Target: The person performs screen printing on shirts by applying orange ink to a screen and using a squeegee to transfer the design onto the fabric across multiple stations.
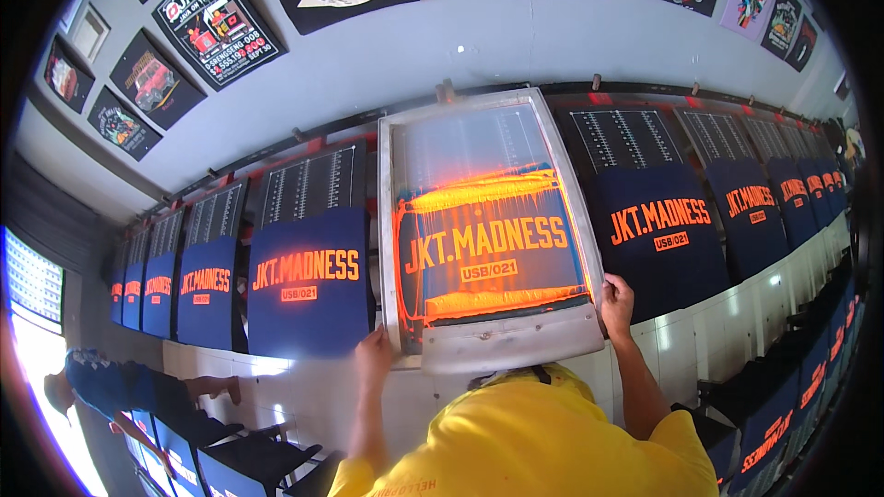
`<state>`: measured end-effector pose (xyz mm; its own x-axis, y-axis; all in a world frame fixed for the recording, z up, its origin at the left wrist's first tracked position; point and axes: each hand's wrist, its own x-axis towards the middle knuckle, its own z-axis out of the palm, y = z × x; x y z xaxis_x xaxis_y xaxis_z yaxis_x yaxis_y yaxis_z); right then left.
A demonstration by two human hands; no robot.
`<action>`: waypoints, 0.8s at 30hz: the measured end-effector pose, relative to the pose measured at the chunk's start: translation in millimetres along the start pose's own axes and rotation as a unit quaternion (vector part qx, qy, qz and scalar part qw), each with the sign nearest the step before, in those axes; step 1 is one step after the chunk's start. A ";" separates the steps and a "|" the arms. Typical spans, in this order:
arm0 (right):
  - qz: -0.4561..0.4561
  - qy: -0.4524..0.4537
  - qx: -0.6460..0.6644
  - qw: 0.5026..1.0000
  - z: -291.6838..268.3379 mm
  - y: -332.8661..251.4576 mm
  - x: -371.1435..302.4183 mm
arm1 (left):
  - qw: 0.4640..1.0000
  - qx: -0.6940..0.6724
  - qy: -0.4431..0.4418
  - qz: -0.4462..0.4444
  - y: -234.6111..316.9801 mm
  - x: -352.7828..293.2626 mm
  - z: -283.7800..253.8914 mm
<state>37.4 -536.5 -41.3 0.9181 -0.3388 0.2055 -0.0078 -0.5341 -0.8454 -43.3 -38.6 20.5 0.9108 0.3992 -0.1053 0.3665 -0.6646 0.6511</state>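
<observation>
Left of left hand point(374, 354): navy printed cloth point(299, 322), laid flat, likely to keep its print smooth. Hands apart, clamped on opposite near edges of screen-printing frame point(386, 221) between them, seemingly for level control; right hand point(618, 302) slightly farther forward.

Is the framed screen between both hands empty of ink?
The screen is not empty: one orange ink band crosses its upper half, a second band lies near its lower end.
</observation>
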 end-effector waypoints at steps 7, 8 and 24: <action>0.026 -0.006 0.024 0.999 -3.2 -13.1 0.0 | 1.000 0.001 0.018 0.005 -33.2 11.3 9.5; 0.023 0.000 0.028 0.999 -1.4 -7.5 0.0 | 1.000 -0.002 0.020 0.002 -38.2 12.5 12.1; -0.242 -0.197 -0.199 0.929 -57.2 -109.6 -21.0 | 0.975 0.086 0.002 0.205 36.8 -38.7 -24.4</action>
<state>-3.7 -515.1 75.2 0.9257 0.2829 0.2509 0.3690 -0.8210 -0.4357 -69.7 -63.2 66.9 0.9868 0.0808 0.1405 -0.0006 -0.8649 0.5019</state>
